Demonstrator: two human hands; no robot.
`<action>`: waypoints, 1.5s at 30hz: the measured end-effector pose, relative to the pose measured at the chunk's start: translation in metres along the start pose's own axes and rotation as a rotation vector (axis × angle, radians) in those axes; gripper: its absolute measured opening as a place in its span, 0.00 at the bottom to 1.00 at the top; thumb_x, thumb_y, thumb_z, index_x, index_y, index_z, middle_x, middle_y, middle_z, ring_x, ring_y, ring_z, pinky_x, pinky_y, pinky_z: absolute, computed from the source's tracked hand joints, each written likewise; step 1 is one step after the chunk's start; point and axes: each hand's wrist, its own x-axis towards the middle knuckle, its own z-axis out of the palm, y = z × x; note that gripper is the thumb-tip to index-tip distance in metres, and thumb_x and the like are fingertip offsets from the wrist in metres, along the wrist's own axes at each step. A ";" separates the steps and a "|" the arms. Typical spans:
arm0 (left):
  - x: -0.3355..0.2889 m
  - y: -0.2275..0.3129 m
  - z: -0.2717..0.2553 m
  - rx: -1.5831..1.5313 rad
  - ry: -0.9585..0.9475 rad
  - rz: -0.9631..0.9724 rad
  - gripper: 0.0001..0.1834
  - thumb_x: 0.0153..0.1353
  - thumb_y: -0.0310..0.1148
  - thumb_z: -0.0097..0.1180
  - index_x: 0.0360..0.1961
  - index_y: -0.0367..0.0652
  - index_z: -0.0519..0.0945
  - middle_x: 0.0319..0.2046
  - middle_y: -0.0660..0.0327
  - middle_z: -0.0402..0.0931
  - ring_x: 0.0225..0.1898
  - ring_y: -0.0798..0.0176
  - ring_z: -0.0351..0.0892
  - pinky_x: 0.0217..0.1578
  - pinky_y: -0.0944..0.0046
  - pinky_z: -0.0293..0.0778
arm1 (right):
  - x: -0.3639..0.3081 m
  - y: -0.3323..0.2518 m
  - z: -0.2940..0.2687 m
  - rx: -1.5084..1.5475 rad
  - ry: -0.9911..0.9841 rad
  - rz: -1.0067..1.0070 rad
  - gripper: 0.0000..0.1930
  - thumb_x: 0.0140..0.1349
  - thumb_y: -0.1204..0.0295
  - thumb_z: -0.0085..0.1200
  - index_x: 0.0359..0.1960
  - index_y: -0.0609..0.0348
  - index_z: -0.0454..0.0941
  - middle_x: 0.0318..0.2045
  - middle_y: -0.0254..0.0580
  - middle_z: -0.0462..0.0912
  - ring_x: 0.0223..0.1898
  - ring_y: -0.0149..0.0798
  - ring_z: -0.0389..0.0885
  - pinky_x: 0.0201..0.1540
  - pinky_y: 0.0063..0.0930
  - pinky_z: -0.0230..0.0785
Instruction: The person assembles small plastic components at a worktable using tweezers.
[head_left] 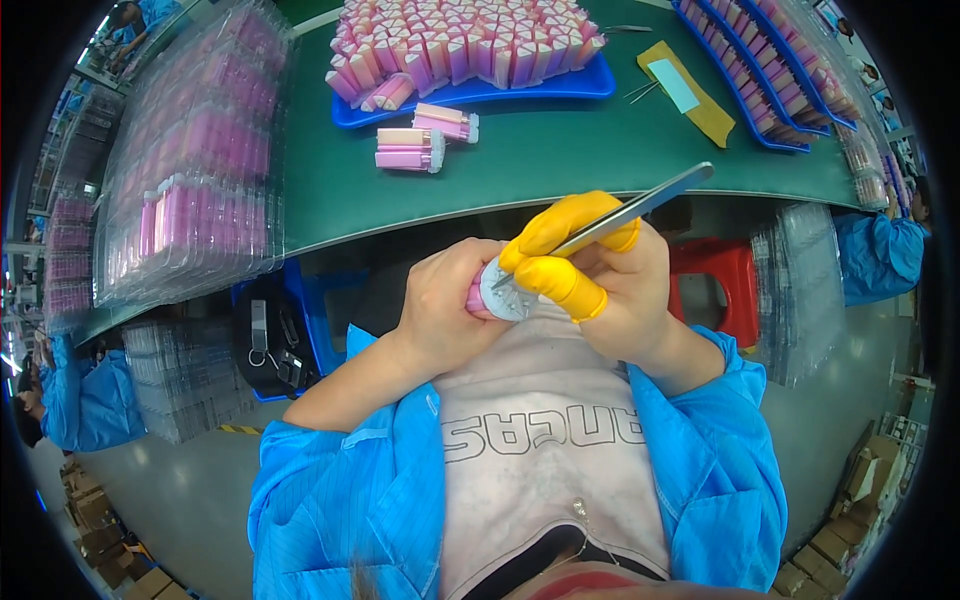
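My left hand [435,300] is wrapped round a pink piece with a pale, translucent round end [508,295], held in front of my chest. My right hand [632,295], with yellow finger cots on its thumb and fingers, grips metal tweezers [655,198]. Their tips touch or hover just over the pale end; the fingers partly cover that spot. Beyond my hands, two pink-and-peach blocks with clear ends [408,150] lie on the green table [340,190]. Behind them a blue tray [480,100] carries many similar blocks standing close together.
Tall stacks of clear plastic trays with pink pieces [190,150] rise at the left. Blue trays [745,100] of pieces stand at the far right, beside a yellow strip with a pale label [690,95]. A red stool [715,290] and a black bag [270,340] are below the table.
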 end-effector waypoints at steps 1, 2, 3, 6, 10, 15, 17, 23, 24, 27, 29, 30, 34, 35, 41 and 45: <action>0.000 0.000 0.000 -0.001 0.000 0.001 0.23 0.34 0.28 0.68 0.34 0.40 0.73 0.27 0.57 0.75 0.28 0.57 0.77 0.28 0.66 0.73 | -0.001 0.001 0.000 -0.001 0.001 0.000 0.11 0.51 0.75 0.58 0.36 0.67 0.74 0.34 0.43 0.76 0.35 0.35 0.78 0.40 0.22 0.72; -0.001 0.000 0.001 -0.006 0.006 -0.002 0.22 0.34 0.28 0.68 0.34 0.40 0.73 0.27 0.57 0.75 0.28 0.57 0.77 0.28 0.66 0.73 | -0.002 0.002 0.001 0.017 0.008 -0.024 0.12 0.51 0.75 0.58 0.36 0.68 0.74 0.34 0.43 0.76 0.35 0.35 0.78 0.40 0.23 0.72; -0.001 0.000 0.001 -0.011 0.012 -0.004 0.22 0.34 0.28 0.67 0.34 0.40 0.73 0.27 0.57 0.75 0.28 0.57 0.77 0.28 0.66 0.72 | -0.002 0.003 0.001 0.034 0.014 -0.048 0.12 0.52 0.76 0.57 0.36 0.68 0.73 0.34 0.44 0.75 0.35 0.35 0.78 0.40 0.23 0.72; -0.002 -0.001 0.000 -0.028 -0.019 -0.014 0.21 0.35 0.28 0.67 0.34 0.40 0.73 0.27 0.57 0.75 0.27 0.57 0.77 0.28 0.66 0.72 | -0.003 0.001 0.001 -0.009 0.007 -0.043 0.12 0.52 0.76 0.57 0.37 0.68 0.72 0.34 0.43 0.75 0.35 0.35 0.77 0.41 0.23 0.72; -0.004 -0.002 0.002 -0.066 -0.020 -0.038 0.21 0.35 0.28 0.67 0.34 0.40 0.73 0.26 0.57 0.74 0.27 0.56 0.77 0.28 0.66 0.72 | -0.004 0.000 0.004 0.009 0.018 -0.023 0.11 0.52 0.76 0.57 0.36 0.68 0.73 0.34 0.43 0.75 0.35 0.34 0.78 0.40 0.23 0.72; -0.004 -0.003 0.003 -0.047 -0.011 -0.027 0.21 0.35 0.28 0.67 0.33 0.41 0.73 0.26 0.57 0.74 0.27 0.56 0.77 0.27 0.66 0.72 | -0.005 0.000 0.006 -0.038 0.065 -0.012 0.11 0.50 0.76 0.59 0.34 0.67 0.73 0.32 0.44 0.75 0.34 0.34 0.78 0.39 0.22 0.72; -0.005 -0.006 0.004 -0.032 -0.028 -0.026 0.21 0.35 0.28 0.67 0.33 0.41 0.73 0.26 0.57 0.74 0.27 0.56 0.77 0.27 0.66 0.72 | -0.003 -0.004 0.000 -0.263 -0.052 -0.078 0.11 0.51 0.77 0.58 0.36 0.66 0.73 0.32 0.43 0.75 0.34 0.34 0.77 0.39 0.22 0.71; -0.006 -0.005 0.003 -0.032 -0.077 -0.032 0.20 0.36 0.29 0.67 0.33 0.41 0.73 0.26 0.57 0.74 0.26 0.56 0.76 0.27 0.66 0.72 | -0.002 -0.006 -0.002 -0.323 -0.164 -0.074 0.11 0.51 0.78 0.58 0.36 0.66 0.72 0.32 0.42 0.75 0.34 0.33 0.76 0.38 0.21 0.70; -0.004 -0.003 0.002 -0.034 -0.071 -0.011 0.20 0.36 0.29 0.67 0.33 0.41 0.73 0.26 0.57 0.74 0.26 0.56 0.76 0.27 0.66 0.72 | -0.004 -0.004 0.000 -0.145 -0.090 0.013 0.12 0.51 0.78 0.58 0.37 0.66 0.72 0.33 0.42 0.75 0.34 0.33 0.77 0.39 0.21 0.70; -0.004 -0.001 0.003 -0.086 -0.044 -0.021 0.20 0.36 0.28 0.67 0.33 0.40 0.73 0.26 0.57 0.74 0.27 0.56 0.77 0.27 0.66 0.72 | -0.006 0.002 0.004 -0.016 0.032 -0.007 0.11 0.52 0.75 0.57 0.35 0.68 0.73 0.32 0.45 0.75 0.33 0.35 0.78 0.38 0.23 0.73; -0.004 -0.001 0.003 -0.080 -0.042 -0.033 0.20 0.36 0.28 0.66 0.33 0.40 0.73 0.26 0.57 0.74 0.27 0.56 0.77 0.27 0.66 0.72 | -0.006 0.003 0.006 0.042 0.056 -0.002 0.11 0.52 0.75 0.57 0.35 0.68 0.73 0.32 0.45 0.75 0.34 0.35 0.78 0.38 0.23 0.73; -0.005 -0.001 0.003 -0.074 -0.041 -0.046 0.20 0.36 0.28 0.66 0.33 0.40 0.73 0.26 0.57 0.74 0.27 0.56 0.77 0.27 0.66 0.72 | -0.007 0.003 0.007 0.100 0.079 0.005 0.11 0.52 0.76 0.57 0.36 0.68 0.72 0.33 0.44 0.75 0.34 0.35 0.78 0.38 0.24 0.73; -0.005 -0.001 0.003 -0.054 -0.044 -0.062 0.20 0.36 0.28 0.66 0.33 0.40 0.73 0.26 0.57 0.74 0.27 0.55 0.77 0.27 0.65 0.72 | -0.009 0.002 0.006 -0.015 0.065 0.008 0.13 0.52 0.77 0.57 0.40 0.65 0.71 0.34 0.42 0.75 0.36 0.34 0.77 0.42 0.23 0.71; -0.004 -0.002 0.004 -0.034 -0.027 -0.048 0.20 0.36 0.28 0.67 0.33 0.40 0.73 0.26 0.57 0.74 0.27 0.55 0.77 0.27 0.65 0.72 | -0.009 0.002 0.005 -0.125 0.026 -0.005 0.14 0.52 0.77 0.58 0.39 0.65 0.71 0.34 0.42 0.75 0.35 0.33 0.77 0.41 0.23 0.71; -0.006 -0.006 0.003 0.026 -0.054 -0.026 0.20 0.36 0.29 0.66 0.32 0.40 0.73 0.25 0.57 0.74 0.26 0.56 0.76 0.26 0.65 0.71 | 0.000 -0.008 -0.003 -0.569 -0.198 -0.137 0.14 0.49 0.76 0.60 0.38 0.65 0.72 0.33 0.43 0.76 0.34 0.34 0.77 0.39 0.23 0.71; -0.007 -0.004 -0.002 -0.175 -0.141 -0.096 0.19 0.36 0.28 0.65 0.32 0.40 0.73 0.24 0.57 0.73 0.26 0.57 0.77 0.27 0.67 0.71 | -0.005 -0.002 0.002 0.178 0.023 0.077 0.13 0.49 0.78 0.59 0.37 0.65 0.73 0.33 0.44 0.76 0.35 0.35 0.77 0.40 0.25 0.70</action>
